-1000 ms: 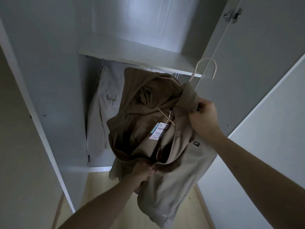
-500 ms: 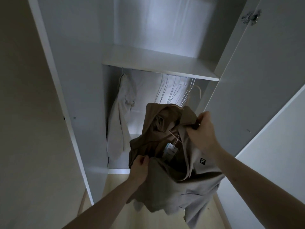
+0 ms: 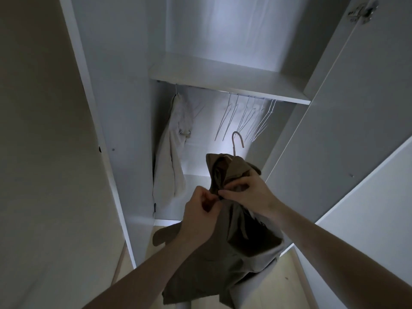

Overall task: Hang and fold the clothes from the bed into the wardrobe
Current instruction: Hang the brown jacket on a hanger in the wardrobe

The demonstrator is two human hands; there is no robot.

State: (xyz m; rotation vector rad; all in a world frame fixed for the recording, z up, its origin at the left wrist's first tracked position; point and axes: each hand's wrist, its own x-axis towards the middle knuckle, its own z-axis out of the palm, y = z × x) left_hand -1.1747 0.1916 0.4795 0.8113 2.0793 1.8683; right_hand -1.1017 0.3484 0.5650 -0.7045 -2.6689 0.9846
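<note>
Head camera view, looking into an open white wardrobe (image 3: 124,121) in dim light. One pale garment (image 3: 171,150) already hangs at the far left of the rail, and a cluster of empty wire hangers (image 3: 245,117) hangs to the right under the shelf (image 3: 223,79). A brown garment (image 3: 236,230) is on a hanger, whose hook (image 3: 236,141) sticks up free, not yet on the rail. Both hands meet at the garment's front, near its collar. The left hand (image 3: 200,217) is closed, pinching the fabric edge; the right hand (image 3: 247,192) pinches the same spot from the right, fingers curled. They seem to be fastening it. The bed is out of view, so what remains there cannot be told.
</note>
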